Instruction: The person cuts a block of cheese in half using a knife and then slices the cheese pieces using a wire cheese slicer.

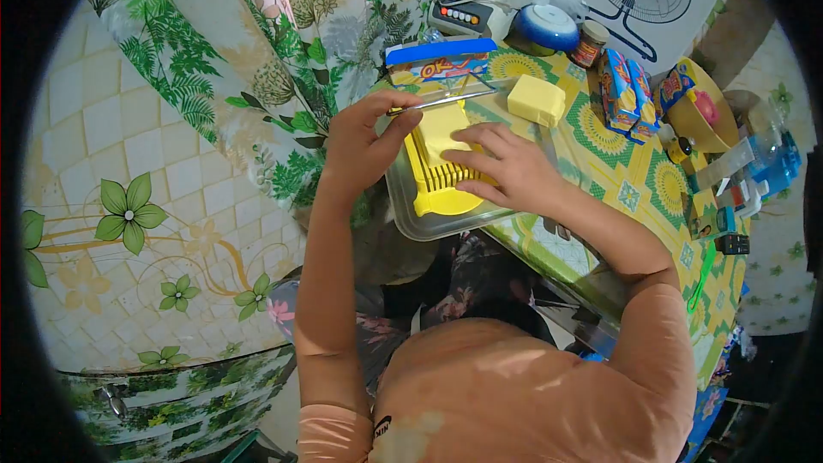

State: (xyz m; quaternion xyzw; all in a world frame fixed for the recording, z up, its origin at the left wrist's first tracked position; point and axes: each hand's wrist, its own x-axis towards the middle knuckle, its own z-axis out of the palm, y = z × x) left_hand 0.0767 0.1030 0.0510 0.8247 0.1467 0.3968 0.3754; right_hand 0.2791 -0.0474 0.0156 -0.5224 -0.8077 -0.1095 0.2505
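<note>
A pale yellow block lies on a slotted yellow slicer in a clear tray. The right hand spreads loosely over it, apparently steadying it; the left hand pinches a thin metal bar, seemingly to control it. Another block sits far right, above the counter.

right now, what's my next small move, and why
Probably ease the right hand clear of the yellow rectangular block: it spreads over the block and the slotted yellow plastic base, while the left hand holds a thin silvery metal bar near the block's far end.
</note>
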